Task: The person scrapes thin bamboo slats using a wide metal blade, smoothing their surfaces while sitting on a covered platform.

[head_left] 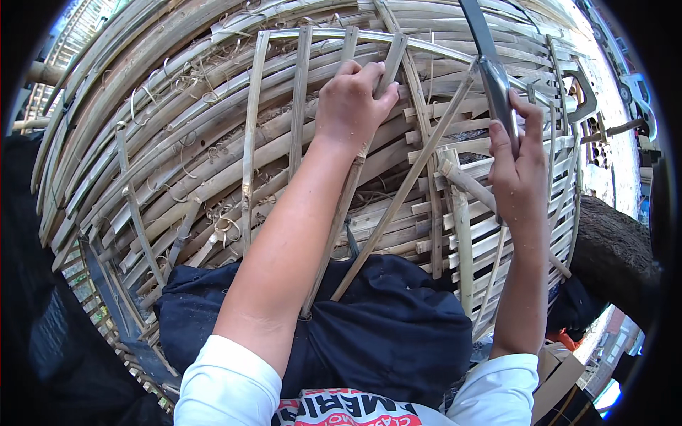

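The bamboo slat [340,213] slants across the middle of the view, its upper end near a curved bamboo strip [433,47] and its lower end at the dark cloth [398,334] over the lap. The left hand [355,103] has its fingers curled closed about the slat near the top. The right hand [521,167] is wrapped around a long dark tool [496,92], probably a machete, held upright and apart from the slat. A slanting slat [408,188] lies between the two arms, and split bamboo strips [106,142] with curled shavings [227,227] spread around. If the tool came down close to the left fingers, a glancing edge could cut them; the slat, seemingly propped at the cloth, might also skid or twist if struck off-centre. The tool's far end is cut off by the top edge, and which part is sharpened is hard to make out. The left palm hides part of the slat, and whether the slat's top touches the curved strip cannot be told.
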A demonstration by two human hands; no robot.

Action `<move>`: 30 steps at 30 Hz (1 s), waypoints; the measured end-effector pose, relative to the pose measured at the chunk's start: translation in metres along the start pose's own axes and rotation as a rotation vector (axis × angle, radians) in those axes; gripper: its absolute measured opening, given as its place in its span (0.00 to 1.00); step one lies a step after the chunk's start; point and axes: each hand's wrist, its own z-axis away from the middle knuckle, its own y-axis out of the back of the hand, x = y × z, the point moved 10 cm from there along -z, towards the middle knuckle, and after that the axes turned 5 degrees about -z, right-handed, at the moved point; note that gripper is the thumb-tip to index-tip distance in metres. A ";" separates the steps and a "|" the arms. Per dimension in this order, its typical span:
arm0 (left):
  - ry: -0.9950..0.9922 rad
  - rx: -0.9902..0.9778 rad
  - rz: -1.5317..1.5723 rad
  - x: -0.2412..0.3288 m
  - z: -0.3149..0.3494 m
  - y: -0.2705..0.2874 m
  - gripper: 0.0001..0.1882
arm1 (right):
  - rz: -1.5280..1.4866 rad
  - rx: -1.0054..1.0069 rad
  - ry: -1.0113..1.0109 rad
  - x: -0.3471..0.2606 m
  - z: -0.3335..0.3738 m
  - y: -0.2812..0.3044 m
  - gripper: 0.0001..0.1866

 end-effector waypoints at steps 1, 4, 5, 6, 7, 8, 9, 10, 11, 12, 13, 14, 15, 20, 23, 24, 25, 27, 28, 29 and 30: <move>-0.013 0.001 0.003 0.001 -0.001 0.000 0.16 | -0.070 -0.005 -0.069 0.009 0.015 0.005 0.19; -0.049 -0.006 0.033 0.000 -0.002 0.001 0.15 | -0.237 -0.070 -0.288 0.040 0.072 0.012 0.20; -0.072 0.004 0.021 0.001 -0.002 0.000 0.15 | -0.347 -0.078 -0.399 0.050 0.093 0.013 0.22; -0.096 0.013 0.009 0.003 -0.003 0.001 0.15 | -0.461 -0.085 -0.511 0.059 0.116 0.013 0.24; -0.110 0.002 0.007 0.009 -0.004 0.000 0.15 | -0.535 -0.079 -0.574 0.065 0.138 0.017 0.26; -0.125 -0.004 -0.008 0.011 -0.005 0.001 0.15 | -0.621 -0.083 -0.631 0.074 0.158 0.017 0.29; -0.127 -0.013 -0.014 0.010 -0.005 0.000 0.15 | -0.712 -0.075 -0.630 0.074 0.172 0.016 0.31; -0.130 -0.022 -0.016 0.012 -0.006 -0.001 0.15 | -0.801 -0.062 -0.628 0.074 0.184 0.017 0.33; -0.104 -0.034 -0.012 0.011 -0.006 -0.002 0.15 | -0.831 -0.082 -0.605 0.076 0.191 0.018 0.34; -0.119 -0.040 -0.021 0.012 -0.006 -0.002 0.15 | -0.889 -0.069 -0.558 0.078 0.192 0.017 0.35; -0.117 -0.036 -0.044 0.010 -0.005 -0.002 0.15 | -0.892 -0.097 -0.555 0.080 0.190 0.015 0.34; -0.113 -0.032 -0.066 0.008 -0.005 -0.001 0.15 | -0.895 -0.126 -0.551 0.081 0.186 0.012 0.33; -0.106 -0.030 -0.075 0.009 -0.005 0.001 0.14 | -0.904 -0.119 -0.545 0.085 0.182 0.009 0.33; -0.151 0.029 -0.078 0.013 -0.006 0.005 0.13 | -0.515 -0.189 -0.099 0.064 0.133 0.007 0.23; -0.129 0.004 -0.097 0.010 -0.006 0.000 0.14 | -0.352 -0.130 0.099 0.051 0.077 -0.003 0.20; -0.124 0.016 -0.089 0.011 -0.006 0.000 0.14 | -0.306 -0.130 0.148 0.048 0.057 -0.007 0.19; -0.154 0.025 -0.080 0.013 -0.005 0.002 0.14 | -0.239 -0.140 0.166 0.041 0.039 -0.012 0.18; -0.188 0.028 -0.072 0.021 -0.005 0.005 0.14 | -0.155 -0.112 0.255 0.021 0.009 -0.013 0.17; -0.194 0.026 -0.084 0.022 -0.004 0.005 0.14 | -0.109 -0.133 0.260 0.011 -0.001 -0.015 0.18; -0.187 0.034 -0.076 0.019 -0.004 0.005 0.14 | -0.136 -0.080 0.327 0.000 -0.005 -0.012 0.18; -0.181 0.044 -0.075 0.015 -0.003 0.007 0.14 | -0.171 -0.029 0.397 -0.011 -0.008 -0.011 0.18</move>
